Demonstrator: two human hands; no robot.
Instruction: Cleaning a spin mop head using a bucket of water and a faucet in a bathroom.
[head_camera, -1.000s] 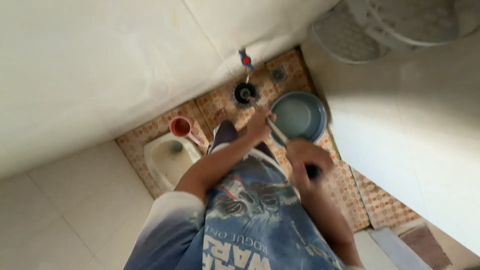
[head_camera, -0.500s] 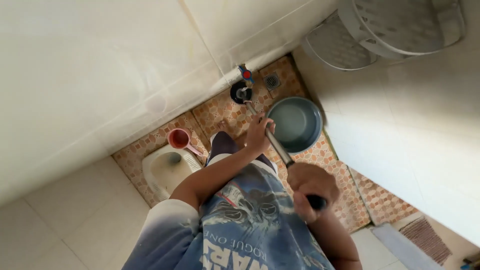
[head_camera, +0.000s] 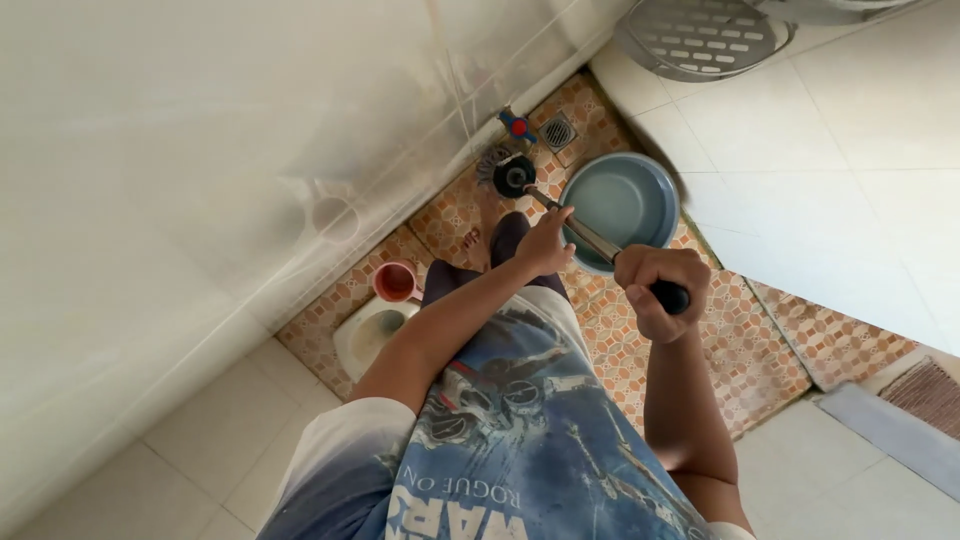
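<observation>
Right hand (head_camera: 660, 290): fingers curled tight around the dark grip end of the long-handled brush (head_camera: 590, 240), at about 3 o'clock from the centre of the view; knuckles face the camera.
Left hand (head_camera: 545, 245): fingers bent around the metal shaft higher up, just past the centre toward 12 o'clock; thumb side lies against the shaft.
Long-handled brush: slim silver shaft running from the right hand up toward 11 o'clock, passing through the left hand and over the rim of the basin (head_camera: 620, 200).
Brush head (head_camera: 513, 176): dark and round, on the patterned floor tiles (head_camera: 740, 350) close to the wall; whether it presses on the tiles or hovers just above them is hard to tell from this angle.
Basin: round, blue-grey, standing on the floor at about 1 o'clock, touching or just beside the shaft.
Floor drain (head_camera: 557, 131): small square metal grate, just beyond the brush head toward 12 o'clock.
Valve (head_camera: 517, 126): red and blue fitting at the foot of the wall, beside the drain.
Squat toilet (head_camera: 368, 332): white, at 9 o'clock, near the left forearm.
Cup (head_camera: 397, 282): small, reddish, at the upper edge of the squat toilet.
Stool (head_camera: 700, 38): grey, slotted top, at 1 o'clock, well apart from both hands.
Mat (head_camera: 925, 395): brownish, at 4 o'clock on the pale tiles.
</observation>
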